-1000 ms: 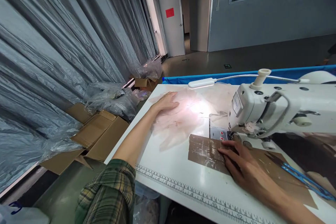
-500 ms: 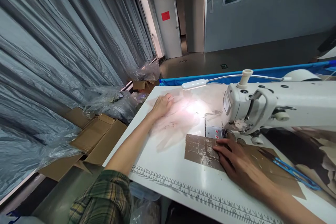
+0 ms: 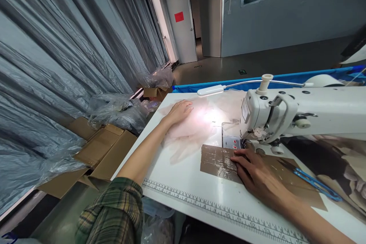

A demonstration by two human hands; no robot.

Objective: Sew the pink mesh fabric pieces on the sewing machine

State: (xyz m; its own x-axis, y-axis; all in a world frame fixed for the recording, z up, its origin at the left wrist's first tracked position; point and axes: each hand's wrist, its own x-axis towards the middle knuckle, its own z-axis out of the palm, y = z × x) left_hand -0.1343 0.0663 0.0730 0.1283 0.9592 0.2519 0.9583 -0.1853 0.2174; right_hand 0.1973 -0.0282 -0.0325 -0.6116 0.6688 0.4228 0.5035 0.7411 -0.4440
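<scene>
Pale pink sheer fabric (image 3: 183,139) is spread loosely on the white sewing table, left of the sewing machine (image 3: 254,110). My left hand (image 3: 180,111) lies on the fabric's far left part, palm down with fingers stretched out. Beside the needle area, my right hand (image 3: 250,167) rests with its fingers extended on a brown taped sheet (image 3: 220,160). The fingertips lie close to the presser foot, and the hand covers part of the sheet. Blue-handled thread snips (image 3: 317,185) lie right of my right hand.
A lit lamp (image 3: 211,91) on a bendy arm shines on the fabric. A printed ruler (image 3: 206,209) runs along the table's front edge. Open cardboard boxes (image 3: 100,145) and plastic bags (image 3: 114,108) stand left of the table. Dark patterned cloth (image 3: 311,152) lies behind the snips.
My left hand has slid slightly to the right across the sheer fabric, its fingers flatter and straighter. My right hand stays on the brown sheet. The view has shifted slightly.
</scene>
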